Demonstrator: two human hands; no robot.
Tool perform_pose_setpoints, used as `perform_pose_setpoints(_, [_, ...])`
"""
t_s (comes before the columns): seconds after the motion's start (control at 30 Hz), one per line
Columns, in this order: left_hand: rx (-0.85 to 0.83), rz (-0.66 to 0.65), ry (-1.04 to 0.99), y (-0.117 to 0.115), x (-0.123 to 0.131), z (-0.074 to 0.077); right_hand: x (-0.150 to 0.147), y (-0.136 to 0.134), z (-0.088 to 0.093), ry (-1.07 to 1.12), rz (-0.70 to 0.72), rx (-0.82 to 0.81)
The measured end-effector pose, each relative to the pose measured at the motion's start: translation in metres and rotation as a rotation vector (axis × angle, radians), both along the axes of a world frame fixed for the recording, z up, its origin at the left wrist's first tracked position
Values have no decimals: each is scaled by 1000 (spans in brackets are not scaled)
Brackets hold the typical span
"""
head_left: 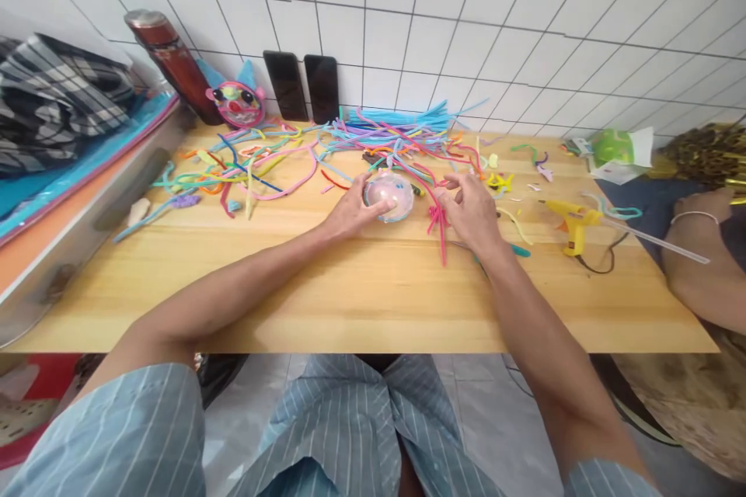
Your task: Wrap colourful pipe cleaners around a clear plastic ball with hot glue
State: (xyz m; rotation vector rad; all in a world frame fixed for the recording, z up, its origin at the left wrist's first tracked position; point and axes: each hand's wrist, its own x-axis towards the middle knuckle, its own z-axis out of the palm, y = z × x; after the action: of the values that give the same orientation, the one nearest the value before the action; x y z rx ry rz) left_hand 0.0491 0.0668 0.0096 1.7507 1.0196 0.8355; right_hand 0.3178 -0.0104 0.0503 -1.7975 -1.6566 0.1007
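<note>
My left hand (353,211) curls around a clear, pinkish plastic ball (392,195) resting on the wooden table (361,295). My right hand (466,206) sits just right of the ball, fingers pinched on a pink pipe cleaner (438,221) that trails toward me. Loose pipe cleaners in many colours (280,159) lie spread across the far half of the table behind both hands.
A yellow glue gun (571,219) lies to the right, its cord near the edge. A clown-face craft (236,102), a red flask (169,58) and two dark phones (303,85) stand against the tiled wall. Another person's arm (699,248) rests at the right edge.
</note>
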Motion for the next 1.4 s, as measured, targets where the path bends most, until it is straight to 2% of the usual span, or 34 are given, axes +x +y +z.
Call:
perform_pose_setpoints(0.1, [47,-50,-36,-4,4,0,-13,-5,0,152,209,-116])
perform_pose_setpoints(0.2, [168,-91,-94,-17,0,-5,-25,-15,-4,298,326,-234])
perform_pose_setpoints(0.37, [346,-183,-93,-40,-12,-15,-36,-43,-18,351,319,-183])
perform_pose_setpoints(0.53, [339,-191,-77,-53,-17,-19,-34,-76,-13,198,313,-106])
perform_pose_setpoints(0.6, [365,-195,-55,-56,-20,-17,-20,-90,-7,138,225,-47])
perform_pose_setpoints(0.7, [442,-204,-24,-61,-25,-11,18,-112,-4,131,-47,58])
perform_pose_setpoints(0.8, [470,-202,-12,-64,-28,-6,59,-133,-12,162,-306,99])
perform_pose_setpoints(0.87, [470,-202,-22,-66,-28,-5,77,-144,-21,154,-413,89])
perform_pose_setpoints(1.0, [371,-217,-37,-69,-26,-6,79,-154,-36,163,-469,44])
perform_pose_setpoints(1.13, [260,-234,-30,-70,-28,-8,80,-153,-41,210,-508,39])
perform_pose_setpoints(1.2, [288,-241,-40,-69,-29,-10,97,-152,-41,213,-595,95])
perform_pose_setpoints(1.3, [378,-274,-63,-69,-28,-10,141,-145,-34,200,-766,189])
perform_pose_setpoints(1.4, [453,-319,-91,-71,-25,-8,182,-129,-22,220,-734,164])
